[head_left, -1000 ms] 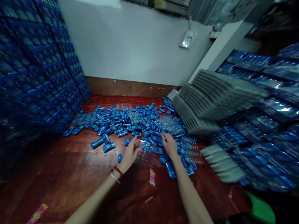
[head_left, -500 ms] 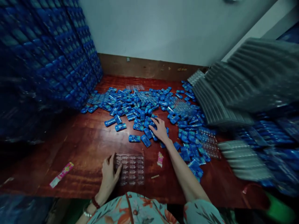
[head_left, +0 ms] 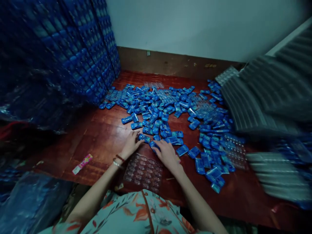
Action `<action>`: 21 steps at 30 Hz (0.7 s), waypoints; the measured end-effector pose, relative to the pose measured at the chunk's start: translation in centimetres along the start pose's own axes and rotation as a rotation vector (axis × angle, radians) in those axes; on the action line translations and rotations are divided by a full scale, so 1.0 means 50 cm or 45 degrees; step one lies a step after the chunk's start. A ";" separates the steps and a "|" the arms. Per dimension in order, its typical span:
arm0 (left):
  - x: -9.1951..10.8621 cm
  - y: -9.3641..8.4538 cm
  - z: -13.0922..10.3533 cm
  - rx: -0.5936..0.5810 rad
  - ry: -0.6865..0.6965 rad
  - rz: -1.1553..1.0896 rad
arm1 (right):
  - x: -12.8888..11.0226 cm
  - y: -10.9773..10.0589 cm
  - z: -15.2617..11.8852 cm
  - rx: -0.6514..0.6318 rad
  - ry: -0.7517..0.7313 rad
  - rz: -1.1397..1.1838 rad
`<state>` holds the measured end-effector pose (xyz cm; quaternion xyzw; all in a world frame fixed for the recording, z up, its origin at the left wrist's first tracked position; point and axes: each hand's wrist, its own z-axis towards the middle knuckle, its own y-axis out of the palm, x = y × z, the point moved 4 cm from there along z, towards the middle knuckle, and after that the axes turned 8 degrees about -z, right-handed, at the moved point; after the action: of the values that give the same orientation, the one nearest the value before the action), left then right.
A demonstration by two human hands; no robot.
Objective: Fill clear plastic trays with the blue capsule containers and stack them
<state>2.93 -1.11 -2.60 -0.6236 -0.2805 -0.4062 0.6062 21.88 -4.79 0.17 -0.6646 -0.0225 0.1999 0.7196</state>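
A clear plastic tray with rows of moulded pockets [head_left: 143, 172] lies on the red-brown table just in front of my body. Beyond it, my left hand [head_left: 131, 143] has its fingertips on the left end of a small blue packet [head_left: 144, 138]. My right hand [head_left: 167, 154] is over another blue packet [head_left: 154, 145], its fingers curved down onto it. Behind both hands spreads a loose heap of blue packets [head_left: 156, 100].
Tall stacks of blue packs [head_left: 85, 55] rise at the left. Grey nested trays [head_left: 258, 94] lean at the right, with a paler stack [head_left: 275, 175] below. A pink wrapper strip [head_left: 83, 163] lies left of my left arm.
My left hand has left the clear tray and reached forward to a blue packet. My right hand has come back nearer, bringing packets closer. The view has turned somewhat left.
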 end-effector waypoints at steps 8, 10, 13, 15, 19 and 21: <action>-0.014 0.026 0.034 -0.167 0.082 0.114 | -0.024 0.033 0.015 -0.295 0.058 -0.058; -0.017 0.011 0.015 -0.158 0.115 0.024 | -0.008 0.027 0.016 -0.245 0.087 0.052; -0.025 -0.020 -0.022 -0.119 0.097 -0.064 | 0.018 0.015 -0.001 0.002 0.157 0.339; -0.030 -0.043 -0.048 -0.092 0.042 -0.052 | 0.029 0.004 -0.029 0.218 0.157 0.508; -0.027 -0.087 -0.098 -0.029 -0.081 -0.055 | 0.009 -0.013 -0.107 0.386 -0.044 0.622; -0.010 -0.099 -0.120 -0.002 -0.074 -0.101 | -0.006 -0.016 -0.149 0.361 -0.095 0.586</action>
<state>-2.52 -6.41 -0.81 -0.6241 -0.3223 -0.4118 0.5805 24.04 -11.99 0.14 -0.5369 0.1308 0.3836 0.7399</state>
